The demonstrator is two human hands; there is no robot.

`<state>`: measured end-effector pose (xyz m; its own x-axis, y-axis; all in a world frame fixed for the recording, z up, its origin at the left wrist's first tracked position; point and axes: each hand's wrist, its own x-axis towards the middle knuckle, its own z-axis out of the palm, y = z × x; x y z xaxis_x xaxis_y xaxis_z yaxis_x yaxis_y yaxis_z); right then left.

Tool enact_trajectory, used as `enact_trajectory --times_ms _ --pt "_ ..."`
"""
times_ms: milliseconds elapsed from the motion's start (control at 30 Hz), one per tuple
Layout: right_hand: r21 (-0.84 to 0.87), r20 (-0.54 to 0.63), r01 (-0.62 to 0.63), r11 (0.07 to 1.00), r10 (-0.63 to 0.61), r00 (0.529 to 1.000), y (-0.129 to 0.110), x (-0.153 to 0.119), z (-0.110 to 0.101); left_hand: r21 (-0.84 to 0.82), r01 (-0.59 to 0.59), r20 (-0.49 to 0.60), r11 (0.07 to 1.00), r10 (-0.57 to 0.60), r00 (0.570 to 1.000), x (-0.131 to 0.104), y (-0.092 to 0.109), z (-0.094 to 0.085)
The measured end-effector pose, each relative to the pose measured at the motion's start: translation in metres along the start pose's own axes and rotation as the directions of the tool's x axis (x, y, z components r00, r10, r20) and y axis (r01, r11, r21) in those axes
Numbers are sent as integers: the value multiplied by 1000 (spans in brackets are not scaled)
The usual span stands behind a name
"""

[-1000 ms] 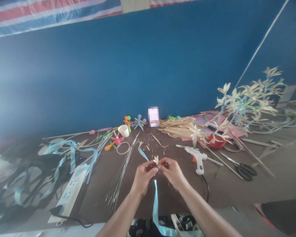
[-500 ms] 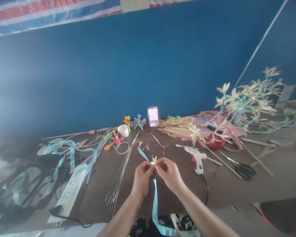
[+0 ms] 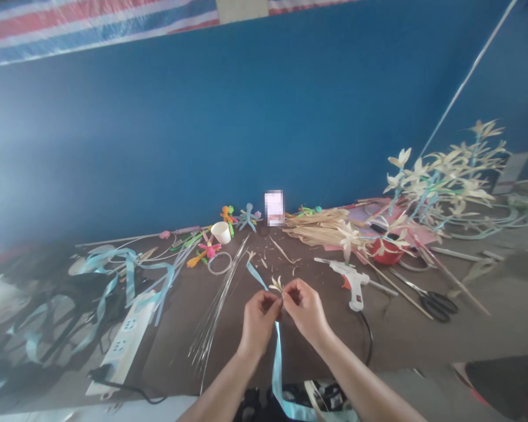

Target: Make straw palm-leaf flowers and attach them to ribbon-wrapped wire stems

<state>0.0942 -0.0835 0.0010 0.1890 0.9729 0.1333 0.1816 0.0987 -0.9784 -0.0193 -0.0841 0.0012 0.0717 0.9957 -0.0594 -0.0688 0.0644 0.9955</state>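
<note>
Cream flower in fingers, wires left, glue gun right

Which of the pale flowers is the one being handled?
The small flower, its base where the left hand and right hand meet; the flowers bunched at far right are away from both hands.

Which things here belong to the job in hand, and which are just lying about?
Likely part of the job: small pale flower, held by left hand and right hand; similar flowers; blue ribbon.

Probably just lying about: white cup; pink toy; blue toy.
</note>
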Motion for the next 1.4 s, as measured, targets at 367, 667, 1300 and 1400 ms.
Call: enact_trajectory --times_ms 367,667,1300,1400 --pt "429 40 -222 876 227 973 10 7 -6 -71 30 -121 997 -38 992 0 3 -14" --pt "436 148 -254 863 210 966 0 -4 -4 -105 72 96 992 -62 993 10 14 4" --pt "-10 93 -50 999 50 994 2 -8 -28 -90 -15 131 996 26 991 16 -2 4" --pt "-359 -60 -40 933 20 998 15 -3 -64 -115 36 119 993 -22 993 18 -2 2"
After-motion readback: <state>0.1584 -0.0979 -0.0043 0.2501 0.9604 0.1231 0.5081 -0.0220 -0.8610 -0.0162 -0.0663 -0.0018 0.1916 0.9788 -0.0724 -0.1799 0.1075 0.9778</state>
